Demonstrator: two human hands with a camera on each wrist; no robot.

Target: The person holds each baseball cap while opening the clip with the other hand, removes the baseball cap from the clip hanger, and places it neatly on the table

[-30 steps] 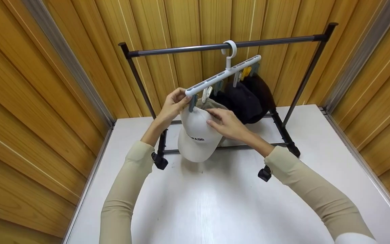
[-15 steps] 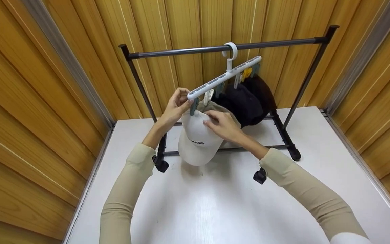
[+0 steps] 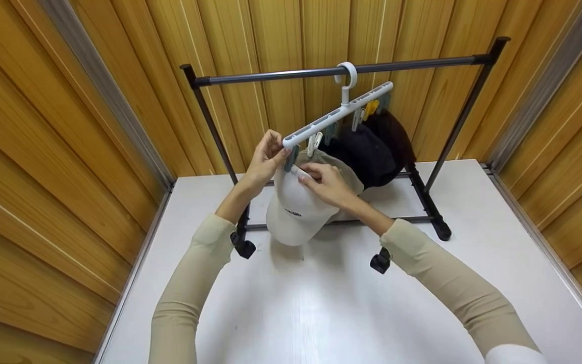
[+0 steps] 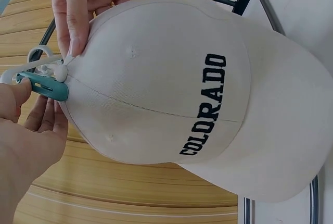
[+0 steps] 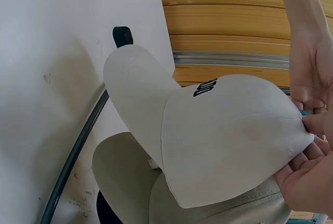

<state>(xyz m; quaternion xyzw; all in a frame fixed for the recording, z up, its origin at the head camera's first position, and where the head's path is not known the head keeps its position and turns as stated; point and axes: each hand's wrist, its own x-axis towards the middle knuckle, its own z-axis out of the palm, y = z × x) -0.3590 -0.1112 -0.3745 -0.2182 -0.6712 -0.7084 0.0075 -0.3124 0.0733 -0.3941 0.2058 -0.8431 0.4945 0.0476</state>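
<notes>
A white cap (image 4: 156, 88) with dark COLORADO lettering hangs brim down from the near end of a white clip hanger (image 3: 321, 123). My left hand (image 3: 263, 159) pinches the teal clothespin (image 4: 47, 86) at that end, thumb on one side and fingers on the other. The clothespin's tip meets the edge of the cap's crown. Close beside it, my right hand (image 3: 329, 184) pinches the crown's upper edge between thumb and fingers. In the right wrist view, the right hand's fingers (image 5: 304, 169) partly go behind the fabric. Behind the white cap hangs a khaki cap (image 5: 125, 166).
Dark headwear (image 3: 367, 154) hangs farther along the hanger under white, yellow and teal clothespins. The hanger hooks over the rail (image 3: 281, 75) of a black wheeled rack standing on a white surface (image 3: 291, 303). Wood-panelled walls (image 3: 68, 177) enclose the sides and back.
My right hand has slid left along the crown, closer to the clothespin, and now bunches the cap's edge. The cap has turned slightly. My left hand stays at the clothespin.
</notes>
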